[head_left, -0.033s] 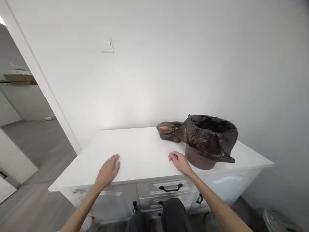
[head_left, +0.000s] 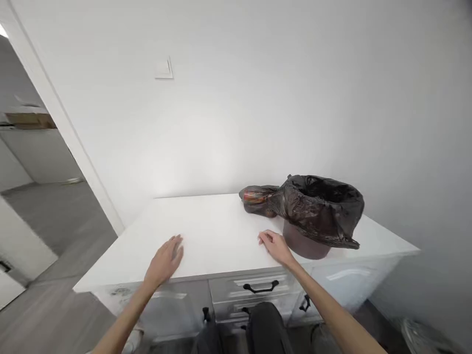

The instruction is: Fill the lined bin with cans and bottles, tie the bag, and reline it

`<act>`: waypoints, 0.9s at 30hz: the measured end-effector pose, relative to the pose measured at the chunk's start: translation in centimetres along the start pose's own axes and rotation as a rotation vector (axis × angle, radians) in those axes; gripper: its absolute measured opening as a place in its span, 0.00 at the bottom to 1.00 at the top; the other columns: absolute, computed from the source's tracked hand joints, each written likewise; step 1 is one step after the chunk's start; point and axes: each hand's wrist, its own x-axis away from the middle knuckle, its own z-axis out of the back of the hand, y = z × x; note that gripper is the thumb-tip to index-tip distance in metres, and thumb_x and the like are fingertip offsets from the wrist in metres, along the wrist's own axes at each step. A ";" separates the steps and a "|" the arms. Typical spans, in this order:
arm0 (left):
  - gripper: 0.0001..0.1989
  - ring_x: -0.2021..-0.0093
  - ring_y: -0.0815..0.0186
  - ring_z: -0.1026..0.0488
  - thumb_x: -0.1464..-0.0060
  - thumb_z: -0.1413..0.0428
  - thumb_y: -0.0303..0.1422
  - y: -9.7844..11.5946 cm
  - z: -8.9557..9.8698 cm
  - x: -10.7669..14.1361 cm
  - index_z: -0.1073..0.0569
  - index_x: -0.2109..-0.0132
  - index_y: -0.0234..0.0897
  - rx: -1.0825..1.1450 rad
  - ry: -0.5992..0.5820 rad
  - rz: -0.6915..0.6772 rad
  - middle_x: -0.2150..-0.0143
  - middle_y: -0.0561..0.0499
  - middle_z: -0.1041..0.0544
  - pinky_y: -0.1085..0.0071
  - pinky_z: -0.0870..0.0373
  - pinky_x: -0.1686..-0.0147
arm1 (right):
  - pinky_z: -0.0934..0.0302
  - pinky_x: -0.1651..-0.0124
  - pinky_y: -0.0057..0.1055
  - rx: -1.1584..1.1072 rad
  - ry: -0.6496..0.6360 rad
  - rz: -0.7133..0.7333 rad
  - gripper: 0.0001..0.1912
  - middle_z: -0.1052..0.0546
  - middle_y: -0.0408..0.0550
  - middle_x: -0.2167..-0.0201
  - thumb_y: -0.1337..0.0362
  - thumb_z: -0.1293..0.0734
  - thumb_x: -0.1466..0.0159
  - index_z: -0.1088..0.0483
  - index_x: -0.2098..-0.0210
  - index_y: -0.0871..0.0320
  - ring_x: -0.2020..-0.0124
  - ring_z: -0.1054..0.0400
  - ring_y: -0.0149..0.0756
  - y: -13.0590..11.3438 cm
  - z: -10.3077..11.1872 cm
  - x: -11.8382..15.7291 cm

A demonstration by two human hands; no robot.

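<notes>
My left hand (head_left: 164, 259) rests on the left part of the white cabinet top (head_left: 210, 221), its fingers extended and thumb apart, holding nothing. Toward the right, my right hand (head_left: 275, 247) lies on the same surface with its fingers curled in; no object shows in it. Just beyond its wrist stands a brown bin (head_left: 304, 243) lined with a black plastic bag (head_left: 328, 216) folded over the rim. A bunched part of dark plastic (head_left: 258, 199) with something orange-red showing through lies left of the bin, behind my right hand.
Below the top are drawers and doors with black handles (head_left: 260, 287). A white wall with a switch (head_left: 163, 68) rises behind. A doorway opens at the left. A black rounded object (head_left: 267, 329) is at the bottom centre, and clear plastic (head_left: 424, 337) lies at the lower right.
</notes>
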 end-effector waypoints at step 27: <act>0.29 0.28 0.52 0.34 0.32 0.57 0.48 1.3 0.7 0.3 0.29 0.34 0.40 -0.013 0.009 0.069 0.29 0.47 0.29 0.49 0.37 0.29 | 0.32 0.43 0.45 0.229 0.329 0.076 0.23 0.25 0.61 0.46 0.56 0.40 0.34 0.32 0.43 0.59 0.59 0.22 0.42 2.8 -0.4 -1.4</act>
